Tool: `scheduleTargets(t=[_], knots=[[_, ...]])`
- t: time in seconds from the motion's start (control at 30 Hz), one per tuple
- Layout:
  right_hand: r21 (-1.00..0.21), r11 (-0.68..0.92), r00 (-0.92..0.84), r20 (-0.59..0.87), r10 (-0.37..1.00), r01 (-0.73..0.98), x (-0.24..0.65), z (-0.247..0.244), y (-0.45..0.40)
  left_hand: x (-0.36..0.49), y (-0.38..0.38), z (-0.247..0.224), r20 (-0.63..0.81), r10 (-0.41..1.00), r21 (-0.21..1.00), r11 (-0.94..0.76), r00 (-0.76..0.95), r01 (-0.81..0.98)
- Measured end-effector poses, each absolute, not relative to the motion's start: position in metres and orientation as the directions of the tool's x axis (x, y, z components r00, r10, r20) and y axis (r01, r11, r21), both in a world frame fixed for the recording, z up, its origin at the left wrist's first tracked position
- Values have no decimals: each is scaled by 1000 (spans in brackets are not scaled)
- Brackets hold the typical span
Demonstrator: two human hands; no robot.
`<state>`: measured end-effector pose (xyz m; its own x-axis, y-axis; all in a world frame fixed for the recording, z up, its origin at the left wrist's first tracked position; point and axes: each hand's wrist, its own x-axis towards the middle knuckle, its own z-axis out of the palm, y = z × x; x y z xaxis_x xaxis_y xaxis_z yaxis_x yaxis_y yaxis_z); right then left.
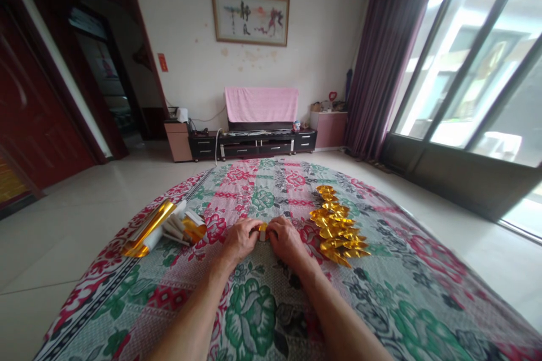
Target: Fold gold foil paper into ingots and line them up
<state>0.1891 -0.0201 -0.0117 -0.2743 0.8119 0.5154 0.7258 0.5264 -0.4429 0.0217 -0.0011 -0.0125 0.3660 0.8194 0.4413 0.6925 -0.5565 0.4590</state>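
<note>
Between my two hands, at the middle of the table, is a small piece of gold foil paper point(262, 232). My left hand point(242, 238) grips its left end and my right hand point(286, 238) its right end, the fingers of both curled in. Parts of the paper are hidden behind the fingers. To the right lie several folded gold paper shapes point(339, 231) with pointed ends, grouped in a long pile. Off to the left are a roll of gold foil paper point(154, 225) and a bundle of loose gold and white sheets point(186, 227).
A flowered cloth point(250, 316) covers the rounded table. Beyond it, a low black cabinet point(254, 146) stands against the wall, with a pink cloth point(261, 104) draped over something on it. Purple curtains point(387, 56) and a large window are at right, a dark red door point(38, 96) at left.
</note>
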Motion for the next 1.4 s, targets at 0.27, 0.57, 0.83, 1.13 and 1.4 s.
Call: scheduleTargets(t=[0.27, 0.57, 0.83, 1.13, 1.4], knots=[[-462, 592, -364, 492, 790, 661, 193, -2, -26, 22, -1, -13, 489, 777, 429, -610, 397, 666], [-480, 531, -282, 497, 821, 698, 192, -9, -24, 23, -1, -14, 468, 796, 436, -586, 384, 683], [-513, 502, -208, 525, 825, 696, 192, -15, -22, 23, -1, -14, 466, 808, 455, -568, 360, 686], [-498, 598, -332, 523, 785, 628, 192, -6, -25, 17, 2, -12, 453, 780, 483, -621, 431, 617], [-512, 611, -386, 483, 786, 604, 197, -4, -24, 9, 3, -10, 445, 748, 519, -663, 492, 539]])
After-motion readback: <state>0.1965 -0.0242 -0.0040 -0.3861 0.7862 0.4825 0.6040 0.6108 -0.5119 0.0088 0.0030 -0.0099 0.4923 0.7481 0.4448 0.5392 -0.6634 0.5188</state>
